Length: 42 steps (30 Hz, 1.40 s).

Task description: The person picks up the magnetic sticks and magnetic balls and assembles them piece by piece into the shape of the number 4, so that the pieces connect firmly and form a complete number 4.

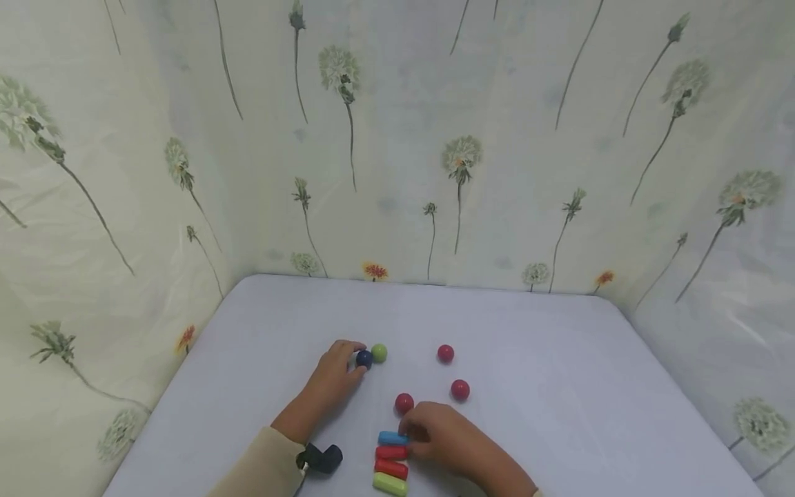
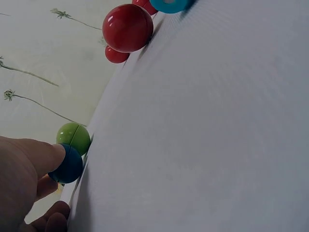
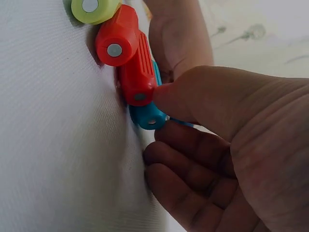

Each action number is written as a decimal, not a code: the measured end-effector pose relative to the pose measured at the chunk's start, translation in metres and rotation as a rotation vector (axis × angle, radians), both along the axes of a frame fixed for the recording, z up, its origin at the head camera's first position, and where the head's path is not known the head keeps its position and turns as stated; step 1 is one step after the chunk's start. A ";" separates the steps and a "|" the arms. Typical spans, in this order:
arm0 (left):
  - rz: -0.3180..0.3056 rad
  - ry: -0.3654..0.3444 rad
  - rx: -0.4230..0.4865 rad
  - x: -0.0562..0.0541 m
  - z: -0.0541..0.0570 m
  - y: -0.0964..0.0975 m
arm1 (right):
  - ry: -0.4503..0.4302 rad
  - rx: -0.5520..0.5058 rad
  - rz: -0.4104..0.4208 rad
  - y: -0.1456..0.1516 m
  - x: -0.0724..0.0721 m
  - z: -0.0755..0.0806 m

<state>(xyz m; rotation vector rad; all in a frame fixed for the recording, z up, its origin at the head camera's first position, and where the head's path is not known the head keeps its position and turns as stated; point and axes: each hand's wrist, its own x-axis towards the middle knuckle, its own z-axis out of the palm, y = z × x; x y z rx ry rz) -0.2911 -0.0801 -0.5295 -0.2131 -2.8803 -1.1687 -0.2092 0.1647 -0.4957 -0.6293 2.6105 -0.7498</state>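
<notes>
My left hand (image 1: 334, 376) pinches a dark blue ball (image 1: 364, 359) between thumb and fingers. Against that ball sits a green ball (image 1: 379, 353), and the left wrist view shows the two touching. Nearer the front, my right hand (image 1: 444, 438) has its thumb and fingertips curled at the right end of a blue rod (image 1: 392, 438). In the right wrist view the thumb lies by a red rod (image 3: 136, 79) and the fingers come under the blue one's end. A second red rod (image 1: 391, 469) and a yellow-green rod (image 1: 390, 484) lie alongside, with round metal-coloured ends.
Three red balls rest on the white table (image 1: 546, 414): one red ball (image 1: 404, 403) just beyond the right hand, another (image 1: 460, 390) to its right, a third (image 1: 445, 353) farther back. A black device (image 1: 321, 458) is at the left wrist. Flower-patterned cloth (image 1: 397, 138) surrounds the table.
</notes>
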 end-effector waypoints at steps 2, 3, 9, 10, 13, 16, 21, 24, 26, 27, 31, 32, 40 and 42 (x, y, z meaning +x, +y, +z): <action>-0.004 0.016 0.009 -0.001 0.002 0.000 | 0.022 -0.005 0.004 0.001 -0.002 0.000; -0.003 0.018 0.014 -0.001 0.002 0.000 | 0.029 -0.009 0.005 0.001 -0.002 -0.001; 0.008 -0.003 0.016 -0.001 -0.003 0.000 | 0.005 -0.029 -0.009 0.001 -0.002 -0.005; 0.008 0.001 0.018 0.000 -0.003 0.000 | 0.004 -0.028 -0.013 0.000 -0.002 -0.006; 0.008 0.010 0.026 0.001 -0.003 0.000 | 0.023 -0.022 -0.018 -0.001 -0.001 -0.008; 0.005 0.013 0.030 0.001 -0.002 0.000 | 0.040 -0.011 -0.024 -0.003 -0.001 -0.009; 0.017 -0.003 0.027 0.001 0.000 -0.001 | 0.012 -0.004 -0.046 -0.007 -0.003 -0.008; 0.029 -0.026 0.027 0.001 -0.001 -0.002 | -0.007 -0.008 -0.064 -0.009 -0.003 -0.009; 0.029 -0.035 0.025 0.001 -0.001 -0.002 | -0.013 -0.011 -0.077 -0.008 -0.003 -0.010; 0.027 -0.035 0.024 0.001 -0.001 -0.002 | -0.014 -0.014 -0.084 -0.007 -0.003 -0.011; 0.018 -0.019 0.012 0.003 -0.001 -0.003 | -0.025 -0.054 -0.116 -0.004 -0.003 -0.012; 0.017 -0.014 0.006 0.005 -0.001 -0.004 | -0.025 -0.065 -0.122 -0.003 -0.003 -0.013; -0.068 0.004 -0.028 0.011 -0.004 -0.012 | 0.000 -0.147 -0.158 0.004 -0.004 -0.015; -0.090 -0.018 -0.019 0.014 -0.001 -0.014 | -0.009 -0.162 -0.180 0.006 -0.005 -0.015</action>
